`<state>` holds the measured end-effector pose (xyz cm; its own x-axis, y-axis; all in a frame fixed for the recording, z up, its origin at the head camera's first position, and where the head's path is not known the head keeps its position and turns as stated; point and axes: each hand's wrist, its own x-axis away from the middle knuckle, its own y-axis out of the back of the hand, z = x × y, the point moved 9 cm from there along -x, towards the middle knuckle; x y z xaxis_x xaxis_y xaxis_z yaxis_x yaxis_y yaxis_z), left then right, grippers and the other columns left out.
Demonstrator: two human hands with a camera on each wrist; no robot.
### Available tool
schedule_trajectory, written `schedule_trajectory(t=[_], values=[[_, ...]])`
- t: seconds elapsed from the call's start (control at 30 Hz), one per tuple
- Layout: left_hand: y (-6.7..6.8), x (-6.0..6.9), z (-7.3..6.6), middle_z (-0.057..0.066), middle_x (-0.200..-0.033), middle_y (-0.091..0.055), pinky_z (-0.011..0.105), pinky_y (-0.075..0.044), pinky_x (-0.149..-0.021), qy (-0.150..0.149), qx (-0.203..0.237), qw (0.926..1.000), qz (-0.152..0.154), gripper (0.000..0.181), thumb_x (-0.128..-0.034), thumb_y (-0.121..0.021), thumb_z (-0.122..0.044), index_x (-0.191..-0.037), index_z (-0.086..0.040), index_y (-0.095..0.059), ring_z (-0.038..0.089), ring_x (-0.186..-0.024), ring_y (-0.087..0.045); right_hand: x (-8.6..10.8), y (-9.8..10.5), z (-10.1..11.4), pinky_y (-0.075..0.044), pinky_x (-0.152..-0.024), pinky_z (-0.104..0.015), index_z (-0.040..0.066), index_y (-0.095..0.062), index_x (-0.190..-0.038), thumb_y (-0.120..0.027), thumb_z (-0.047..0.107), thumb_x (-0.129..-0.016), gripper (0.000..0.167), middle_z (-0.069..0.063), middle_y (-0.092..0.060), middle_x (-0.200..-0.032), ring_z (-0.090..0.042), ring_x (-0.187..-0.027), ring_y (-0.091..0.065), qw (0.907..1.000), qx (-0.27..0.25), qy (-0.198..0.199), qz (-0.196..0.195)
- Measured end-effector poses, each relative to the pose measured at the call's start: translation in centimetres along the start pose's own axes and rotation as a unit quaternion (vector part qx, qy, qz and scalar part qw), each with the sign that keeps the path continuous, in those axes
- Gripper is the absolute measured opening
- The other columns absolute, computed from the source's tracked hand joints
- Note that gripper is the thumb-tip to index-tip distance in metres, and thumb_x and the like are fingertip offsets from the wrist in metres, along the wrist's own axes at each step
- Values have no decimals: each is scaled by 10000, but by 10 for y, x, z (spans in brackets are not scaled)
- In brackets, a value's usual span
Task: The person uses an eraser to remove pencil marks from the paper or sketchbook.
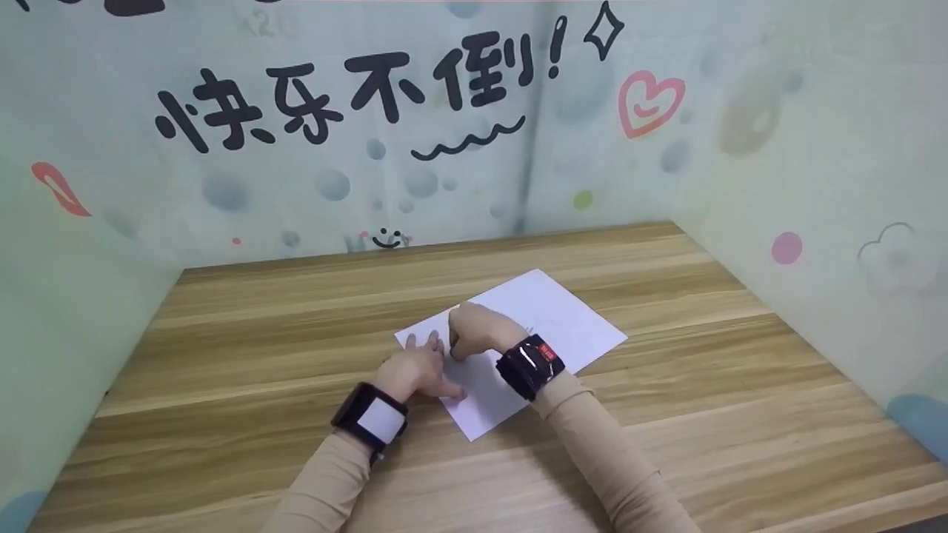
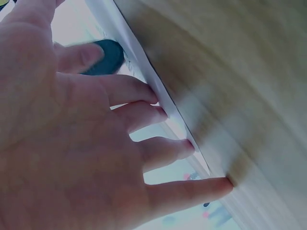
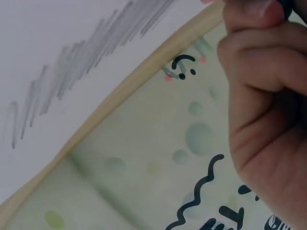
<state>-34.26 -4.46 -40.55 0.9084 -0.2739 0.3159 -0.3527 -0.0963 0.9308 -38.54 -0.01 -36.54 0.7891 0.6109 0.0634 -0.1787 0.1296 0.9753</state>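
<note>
A white sheet of paper [image 1: 578, 326] lies at an angle on the wooden table. My left hand [image 1: 416, 370] rests on its left part with fingers spread; in the left wrist view the little finger reaches past the paper's edge onto the wood. Just to the right, over the sheet, my right hand [image 1: 481, 327] is curled. It pinches a dark teal object with a rounded end [image 2: 111, 57], mostly hidden by the fingers, so its kind is unclear. Grey pencil-like shading [image 3: 81, 64] covers a band of the paper in the right wrist view.
The wooden table [image 1: 281, 333] is enclosed by a printed back wall [image 1: 459, 185] and side walls at left and right. A black wrist strap [image 1: 529, 366] sits on the right wrist, another [image 1: 370, 418] on the left.
</note>
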Motion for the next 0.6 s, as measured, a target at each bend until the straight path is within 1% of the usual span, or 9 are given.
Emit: schedule_trajectory(t=[0.1,0.17,0.23,0.27,0.37,0.43,0.5,0.6], values=[[-1,1,0,135,-1602,-151,654,-301,-1077,83,7,10000,39,992,-788,-657,-520,-1495,15,-214,421,-1464,-101,-2,0,-4,-225,-406,-179,162,-509,-468,-632,-1,-708,315,104,-376,-451,-31,-431,-315,9989,-241,194,-345],[-2,1,0,125,-1604,-146,661,-308,-1067,132,22,9999,76,1000,-788,-659,-529,-1498,10,-206,413,-1466,-101,-2,0,-6,-234,-404,-162,170,-502,-471,-614,-5,-724,327,113,-388,-454,-12,-425,-325,9980,-333,312,-439],[-4,1,-1,121,-1606,-138,667,-302,-1066,163,32,9998,126,1004,-793,-657,-541,-1501,4,-200,408,-1468,-96,-1,-2,-7,-230,-409,-161,148,-536,-490,-618,-3,-737,301,112,-393,-463,-10,-433,-324,9979,-374,415,-336],[-4,1,-1,122,-1606,-135,662,-296,-1073,171,55,9997,139,1002,-795,-657,-543,-1501,3,-202,407,-1469,-93,-1,-3,-8,-227,-412,-166,129,-576,-504,-633,4,-745,277,111,-392,-465,-14,-437,-321,9981,-394,419,-212],[-3,1,0,126,-1604,-146,637,-300,-1088,148,63,9998,99,989,-795,-657,-539,-1498,2,-220,410,-1468,-96,1,-6,-10,-219,-424,-184,73,-713,-594,-687,28,-738,154,103,-392,-474,-34,-460,-310,9983,-446,354,159],[-2,1,-1,135,-1600,-160,614,-303,-1101,109,67,9999,27,987,-791,-663,-531,-1492,11,-230,421,-1463,-107,1,-6,-11,-236,-425,-184,57,-758,-668,-707,43,-733,84,102,-410,-482,-39,-467,-325,9982,-481,276,226],[-1,1,-1,140,-1597,-170,599,-311,-1105,96,67,9999,-28,987,-787,-669,-519,-1488,22,-234,427,-1459,-116,0,-4,-12,-271,-425,-167,48,-763,-688,-691,41,-740,89,103,-453,-492,-32,-465,-366,9984,-507,236,18],[-1,1,-1,163,-1592,-167,589,-293,-1120,52,20,10000,-23,993,-791,-666,-510,-1483,47,-222,443,-1454,-115,-2,0,-11,-305,-425,-141,37,-730,-649,-643,22,-756,139,96,-498,-509,-19,-456,-414,9977,-462,291,-409]])
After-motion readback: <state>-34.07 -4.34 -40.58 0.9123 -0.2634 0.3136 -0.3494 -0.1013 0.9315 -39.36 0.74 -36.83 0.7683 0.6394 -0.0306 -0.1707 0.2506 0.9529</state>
